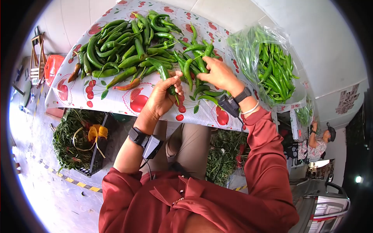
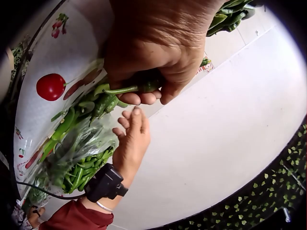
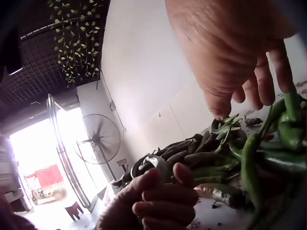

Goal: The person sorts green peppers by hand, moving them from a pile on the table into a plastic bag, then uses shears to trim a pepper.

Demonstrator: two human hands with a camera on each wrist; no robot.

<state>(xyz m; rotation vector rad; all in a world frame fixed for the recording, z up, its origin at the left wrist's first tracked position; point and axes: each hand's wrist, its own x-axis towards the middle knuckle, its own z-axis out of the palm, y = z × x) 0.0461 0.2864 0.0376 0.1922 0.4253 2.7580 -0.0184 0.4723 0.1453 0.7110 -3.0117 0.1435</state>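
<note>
1. Apparently picking through green chili peppers one at a time, judging by the loose heaps and the single pepper in hand.
2. Now holding one long green chili pepper (image 1: 158, 68) in the left hand (image 1: 161, 95), pinned between thumb and curled fingers above the fruit-print tablecloth (image 1: 77, 101).
3. Gripped near the stem end, angled out past the hand towards the large chili pile (image 1: 132, 61); in the left wrist view, showing a stem free of the fingers.
4. Reaching with the right hand (image 1: 221, 73) over the smaller chili cluster (image 1: 187, 70), fingers loose and fairly straight, seemingly holding nothing. Cannot tell whether touching a pepper there.
5. Off to the right of that hand: a clear plastic bag (image 1: 244, 50), well filled with more green chilies (image 1: 278, 77).
6. Probably calling next for a careful release of the held pepper, and for closing the right fingers around just one pepper without dragging neighbours along.
</note>
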